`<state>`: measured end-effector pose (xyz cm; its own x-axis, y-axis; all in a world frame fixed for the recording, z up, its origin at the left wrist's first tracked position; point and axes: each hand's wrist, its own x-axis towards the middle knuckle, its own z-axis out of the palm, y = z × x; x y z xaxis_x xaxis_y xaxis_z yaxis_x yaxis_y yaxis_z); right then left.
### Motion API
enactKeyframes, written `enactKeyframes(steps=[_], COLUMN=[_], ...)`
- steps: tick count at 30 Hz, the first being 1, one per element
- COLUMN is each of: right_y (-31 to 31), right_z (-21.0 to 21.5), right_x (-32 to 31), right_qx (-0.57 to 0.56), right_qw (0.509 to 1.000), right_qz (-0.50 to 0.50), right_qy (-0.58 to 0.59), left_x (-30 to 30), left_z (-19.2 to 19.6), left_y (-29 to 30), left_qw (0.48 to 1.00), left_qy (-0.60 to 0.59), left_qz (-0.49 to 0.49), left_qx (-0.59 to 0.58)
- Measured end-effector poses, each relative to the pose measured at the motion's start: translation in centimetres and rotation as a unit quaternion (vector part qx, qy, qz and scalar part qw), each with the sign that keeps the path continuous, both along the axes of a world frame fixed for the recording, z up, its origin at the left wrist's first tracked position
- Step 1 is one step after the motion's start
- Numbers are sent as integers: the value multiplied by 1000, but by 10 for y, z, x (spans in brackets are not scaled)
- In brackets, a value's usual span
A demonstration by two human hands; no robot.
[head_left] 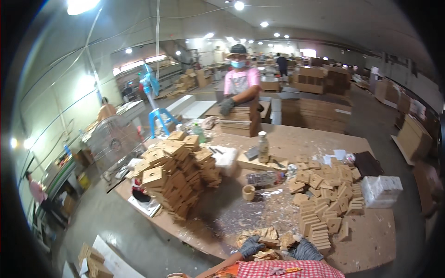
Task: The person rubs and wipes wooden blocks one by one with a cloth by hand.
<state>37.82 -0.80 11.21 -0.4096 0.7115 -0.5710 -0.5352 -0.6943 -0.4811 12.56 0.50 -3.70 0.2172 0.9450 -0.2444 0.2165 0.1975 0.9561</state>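
Observation:
My left hand (251, 246), in a grey glove, grips the end of a small flat wooden block (269, 241) near the table's front edge. Beside it my right hand (306, 250), gloved too, is closed at a crumpled tan wad (287, 239), perhaps a cloth or sponge; its fingertips are partly hidden. More crumpled yellowish material (257, 233) lies around and beneath the block. To the right spreads a loose heap of wooden blocks (324, 185), many with a hole, some standing in a row (319, 236). A tall stack of similar blocks (178, 171) leans at the left.
On the stained table (232, 208) are a tape roll (248, 192), a clear plastic bottle (262, 179), an upright bottle (263, 147) and a wrapped white package (381, 191). A fan (113, 139) stands at the left. Across the table, a masked person (241, 88) handles stacked boards.

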Motion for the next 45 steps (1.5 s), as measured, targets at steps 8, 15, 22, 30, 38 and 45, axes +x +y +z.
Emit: enactKeyframes(steps=[8, 15, 22, 30, 38, 45], right_y=[8, 10, 11, 10, 3, 1], right_z=[1, 4, 3, 5, 8, 11], right_x=[-9, -16, -23, -28, -31, -34], right_qx=[-11, -24, -21, -24, -31, -30], right_qw=[999, 998, 997, 995, 994, 993], right_qz=[35, 56, 79, 92, 102, 115], right_qy=[-7, -17, -11, -16, -21, -27], left_x=[9, 9, 5, -8, -16, -9], left_z=[46, 45, 64, 97, 106, 101], left_y=[-12, 5, 0, -5, -25, -21], left_qw=[974, 967, 991, 988, 869, 862], left_qy=[-215, -174, -106, -81, -439, -430], left_qz=[-34, -86, -36, 96, 140, 126], left_qx=[-62, -164, -75, -84, -180, -237])
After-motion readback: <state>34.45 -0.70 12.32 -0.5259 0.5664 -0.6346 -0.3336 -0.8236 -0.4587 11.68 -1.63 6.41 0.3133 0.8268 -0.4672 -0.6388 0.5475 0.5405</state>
